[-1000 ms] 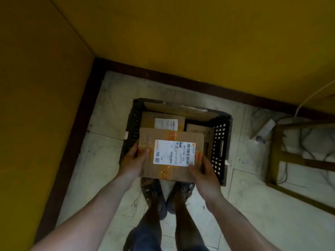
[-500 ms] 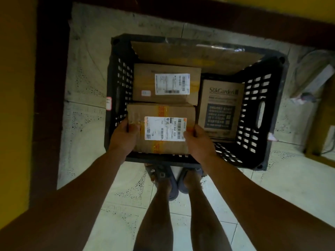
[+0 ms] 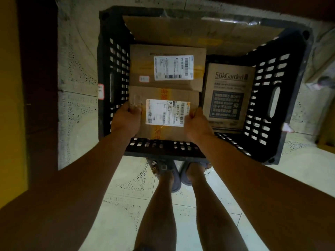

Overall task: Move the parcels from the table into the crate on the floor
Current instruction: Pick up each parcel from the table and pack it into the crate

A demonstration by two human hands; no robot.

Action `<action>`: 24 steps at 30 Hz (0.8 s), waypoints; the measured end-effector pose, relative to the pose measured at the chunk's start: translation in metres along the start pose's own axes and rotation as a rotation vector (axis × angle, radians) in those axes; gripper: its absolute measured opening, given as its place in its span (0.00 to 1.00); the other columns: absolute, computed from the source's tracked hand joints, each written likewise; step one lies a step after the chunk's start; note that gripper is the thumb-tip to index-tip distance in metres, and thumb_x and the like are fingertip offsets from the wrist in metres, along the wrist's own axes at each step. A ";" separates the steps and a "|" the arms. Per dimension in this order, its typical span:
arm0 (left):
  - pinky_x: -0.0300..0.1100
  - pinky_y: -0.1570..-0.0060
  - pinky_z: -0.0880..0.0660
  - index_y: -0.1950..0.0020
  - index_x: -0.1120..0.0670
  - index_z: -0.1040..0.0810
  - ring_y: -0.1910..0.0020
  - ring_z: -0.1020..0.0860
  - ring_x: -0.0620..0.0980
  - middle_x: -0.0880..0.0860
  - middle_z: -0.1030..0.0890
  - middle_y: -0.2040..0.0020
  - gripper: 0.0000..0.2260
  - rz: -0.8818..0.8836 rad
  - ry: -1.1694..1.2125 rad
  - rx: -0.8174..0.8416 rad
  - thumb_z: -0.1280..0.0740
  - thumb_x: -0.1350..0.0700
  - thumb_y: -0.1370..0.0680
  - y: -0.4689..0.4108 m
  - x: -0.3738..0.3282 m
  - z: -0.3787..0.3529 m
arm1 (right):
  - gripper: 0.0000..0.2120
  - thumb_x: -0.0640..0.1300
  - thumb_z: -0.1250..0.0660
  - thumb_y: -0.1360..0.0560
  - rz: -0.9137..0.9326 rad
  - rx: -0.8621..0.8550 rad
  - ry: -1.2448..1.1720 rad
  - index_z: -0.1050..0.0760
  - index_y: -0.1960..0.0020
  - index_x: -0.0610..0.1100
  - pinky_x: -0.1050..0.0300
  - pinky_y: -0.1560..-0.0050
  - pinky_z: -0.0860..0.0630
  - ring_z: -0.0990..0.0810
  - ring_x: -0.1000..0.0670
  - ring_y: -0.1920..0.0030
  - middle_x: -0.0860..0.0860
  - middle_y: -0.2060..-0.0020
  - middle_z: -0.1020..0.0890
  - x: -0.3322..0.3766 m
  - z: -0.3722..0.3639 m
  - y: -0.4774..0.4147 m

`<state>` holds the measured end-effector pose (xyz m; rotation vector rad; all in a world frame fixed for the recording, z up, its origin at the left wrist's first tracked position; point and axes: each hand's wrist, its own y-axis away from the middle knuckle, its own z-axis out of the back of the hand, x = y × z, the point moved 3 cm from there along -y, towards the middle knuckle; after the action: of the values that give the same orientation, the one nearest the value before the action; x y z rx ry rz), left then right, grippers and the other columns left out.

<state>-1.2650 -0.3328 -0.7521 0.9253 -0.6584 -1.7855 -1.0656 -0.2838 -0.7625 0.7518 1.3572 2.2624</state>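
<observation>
A black slotted crate (image 3: 112, 73) stands on the tiled floor right below me. Both hands hold a brown cardboard parcel (image 3: 166, 95) with a white label and orange tape, low inside the crate's near left part. My left hand (image 3: 126, 120) grips its left edge and my right hand (image 3: 196, 124) grips its right edge. Behind it lies a second labelled parcel (image 3: 145, 60), and on the right a printed box (image 3: 228, 95). A large flat cardboard piece (image 3: 181, 29) leans against the crate's far wall.
A dark skirting board and yellow wall (image 3: 10, 87) run along the left. My feet in sandals (image 3: 172, 176) stand against the crate's near rim. A wooden frame edge (image 3: 326, 138) and a pale object lie on the floor at the right.
The parcel has gone from above the crate down into its near left part, with both hands still on it. The view has dropped closer to the crate.
</observation>
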 end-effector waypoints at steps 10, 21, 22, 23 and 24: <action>0.50 0.39 0.28 0.28 0.47 0.29 0.35 0.25 0.57 0.54 0.24 0.32 0.19 0.046 0.160 0.059 0.37 0.46 0.19 0.071 -0.029 0.031 | 0.13 0.55 0.37 0.21 0.026 0.033 -0.261 0.32 0.39 0.54 0.63 0.60 0.30 0.25 0.53 0.54 0.54 0.46 0.21 -0.004 0.060 0.067; 0.42 0.48 0.26 0.38 0.49 0.22 0.45 0.21 0.47 0.50 0.20 0.39 0.11 -0.182 0.361 0.338 0.36 0.51 0.19 0.257 -0.162 0.099 | 0.04 0.52 0.38 0.22 0.225 -0.131 -0.390 0.25 0.51 0.56 0.48 0.45 0.24 0.19 0.49 0.49 0.53 0.50 0.17 0.047 0.230 0.271; 0.42 0.51 0.27 0.38 0.48 0.23 0.45 0.21 0.46 0.50 0.19 0.40 0.11 -0.238 0.374 0.344 0.37 0.50 0.18 0.281 -0.175 0.110 | 0.04 0.52 0.37 0.22 0.250 -0.153 -0.420 0.25 0.49 0.57 0.51 0.50 0.23 0.18 0.50 0.50 0.55 0.52 0.17 0.048 0.242 0.295; 0.43 0.49 0.26 0.36 0.48 0.23 0.44 0.21 0.46 0.49 0.19 0.40 0.12 -0.295 0.381 0.338 0.37 0.49 0.18 0.303 -0.186 0.121 | 0.06 0.52 0.37 0.21 0.264 -0.175 -0.451 0.26 0.44 0.58 0.56 0.55 0.25 0.18 0.53 0.53 0.56 0.54 0.18 0.048 0.253 0.320; 0.44 0.45 0.26 0.35 0.48 0.24 0.42 0.21 0.47 0.49 0.19 0.40 0.13 -0.346 0.385 0.334 0.38 0.50 0.18 0.326 -0.198 0.132 | 0.12 0.51 0.36 0.21 0.269 -0.203 -0.477 0.27 0.38 0.56 0.61 0.60 0.27 0.19 0.57 0.56 0.57 0.55 0.19 0.048 0.264 0.345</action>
<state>-1.1611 -0.2672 -0.3673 1.6454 -0.5786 -1.7445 -0.9578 -0.2329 -0.3419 1.3576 0.8318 2.1699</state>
